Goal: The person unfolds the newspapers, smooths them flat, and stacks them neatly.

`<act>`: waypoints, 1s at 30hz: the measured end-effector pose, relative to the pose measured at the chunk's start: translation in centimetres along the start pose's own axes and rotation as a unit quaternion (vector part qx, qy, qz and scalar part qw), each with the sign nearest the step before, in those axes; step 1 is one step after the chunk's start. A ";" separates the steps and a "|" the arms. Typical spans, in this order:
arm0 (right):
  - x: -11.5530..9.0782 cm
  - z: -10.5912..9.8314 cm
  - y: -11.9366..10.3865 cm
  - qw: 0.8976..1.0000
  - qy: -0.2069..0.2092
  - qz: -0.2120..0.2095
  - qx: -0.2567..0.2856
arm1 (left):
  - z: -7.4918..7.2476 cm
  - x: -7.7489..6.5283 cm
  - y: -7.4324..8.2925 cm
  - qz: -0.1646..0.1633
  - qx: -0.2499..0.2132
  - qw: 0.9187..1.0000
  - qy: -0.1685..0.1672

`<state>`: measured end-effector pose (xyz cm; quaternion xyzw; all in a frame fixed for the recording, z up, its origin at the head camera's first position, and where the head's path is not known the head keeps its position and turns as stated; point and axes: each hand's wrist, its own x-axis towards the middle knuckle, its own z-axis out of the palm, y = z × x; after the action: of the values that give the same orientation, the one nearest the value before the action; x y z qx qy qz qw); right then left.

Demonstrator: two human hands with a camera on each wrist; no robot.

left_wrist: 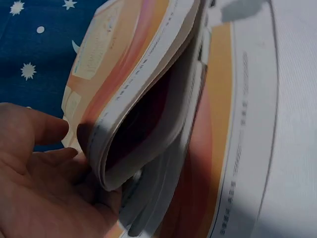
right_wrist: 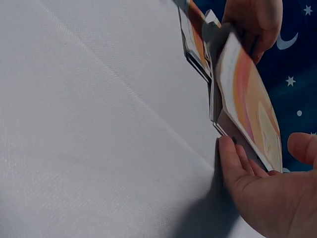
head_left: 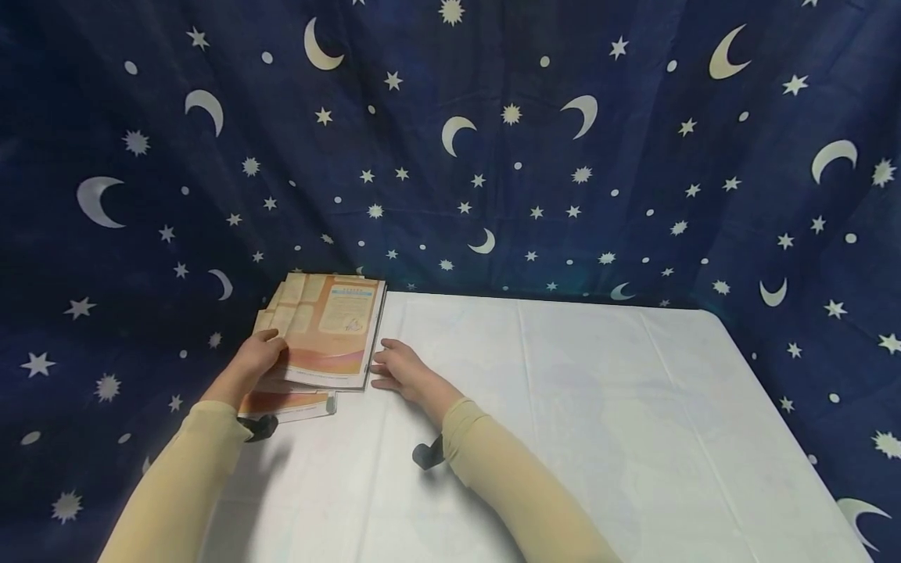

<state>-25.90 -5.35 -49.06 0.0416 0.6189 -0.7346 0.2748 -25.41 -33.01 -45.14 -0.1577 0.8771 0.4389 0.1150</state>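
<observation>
A stack of thin books (head_left: 338, 336) with orange-and-white printed covers lies at the table's far left corner. My left hand (head_left: 256, 356) grips the left edge of the upper book. In the left wrist view, its fingers (left_wrist: 94, 198) are tucked under the bowed edge of that book (left_wrist: 124, 64), while the thumb stands apart. A dark gap shows under the raised pages. My right hand (head_left: 404, 371) is at the stack's right side, its extended fingers (right_wrist: 230, 153) against the book edges and the thumb held away.
Another orange-and-white book (head_left: 303, 405) sticks out under the near side of the stack. A white cloth covers the table (head_left: 563, 422). Behind and to the left hangs a dark blue curtain (head_left: 422, 156) with moons and stars. Both wrists carry a small black device (head_left: 428, 453).
</observation>
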 end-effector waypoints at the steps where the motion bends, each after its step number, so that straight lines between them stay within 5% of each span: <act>1: 0.0 0.1 0.0 1.000 0.000 -0.002 -0.003 | 0.1 0.1 -0.1 -0.008 -0.010 1.000 0.001; 8: 0.2 0.1 0.2 1.000 0.011 -0.004 -0.017 | 0.5 -0.1 -0.4 -0.033 -0.130 0.990 -0.042; 15: 0.3 -0.9 0.1 1.000 0.006 -0.005 -0.022 | 0.7 -0.3 0.1 -0.012 -0.169 0.984 -0.051; 27: -0.3 -3.4 -1.2 1.000 0.021 -0.015 -0.004 | 2.4 -1.5 2.8 -0.009 -0.345 0.935 -0.084; 30: -0.7 -4.4 -1.8 0.999 0.029 -0.016 0.007 | 3.6 -1.9 3.6 0.008 -0.342 0.936 -0.084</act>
<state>-27.33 -0.84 -48.21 0.0548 0.6217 -0.7420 0.2448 -24.74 -27.74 -43.97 -0.1436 0.6622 0.7250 0.1237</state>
